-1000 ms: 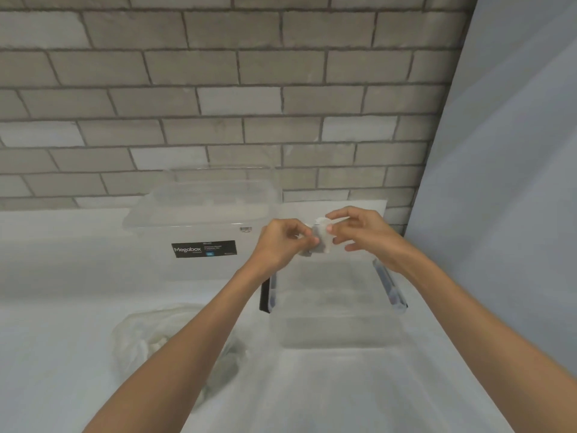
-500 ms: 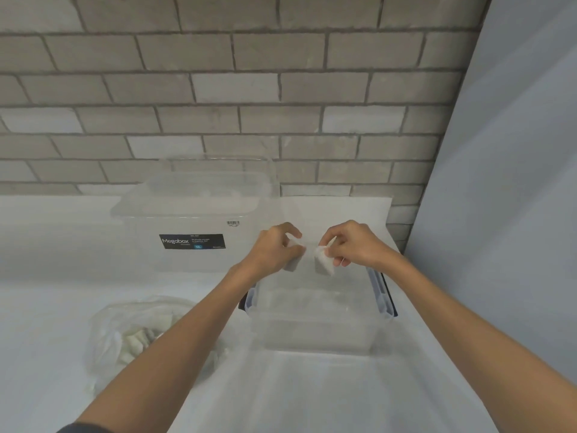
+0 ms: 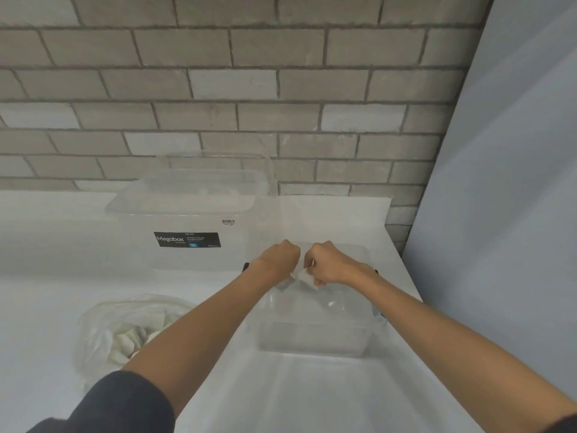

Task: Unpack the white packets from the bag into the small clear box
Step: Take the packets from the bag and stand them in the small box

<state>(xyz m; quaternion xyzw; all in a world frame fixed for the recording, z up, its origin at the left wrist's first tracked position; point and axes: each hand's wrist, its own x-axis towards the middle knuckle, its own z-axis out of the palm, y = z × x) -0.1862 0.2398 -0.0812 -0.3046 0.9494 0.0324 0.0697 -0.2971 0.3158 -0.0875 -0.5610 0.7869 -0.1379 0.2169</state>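
Side by side over the far half of the small clear box, the left hand and right hand, knuckles nearly touching, fingers of each curled tight. Pinched below the left hand, one white packet; pinched below the right, a second packet; both hanging over the box's opening, touching or nearly touching each other, not yet released. Probably the drop step. Best done by lowering a little past the rim, then uncurling the fingers one hand at a time, to avoid a packet clinging to skin or flicking over the side. At the left and right ends of the box, dark clips close under the wrists: lift straight up on withdrawing, no sideways drag. More packets in the bag left of the box, near its front-left corner, on the white worktop; open worktop between bag and box for a short, low reach. Behind and left of the box, a large labelled tub: no wide swing there. Worktop edge and a grey-blue panel just right of the box, so little room on that side; ample room in front of the box.
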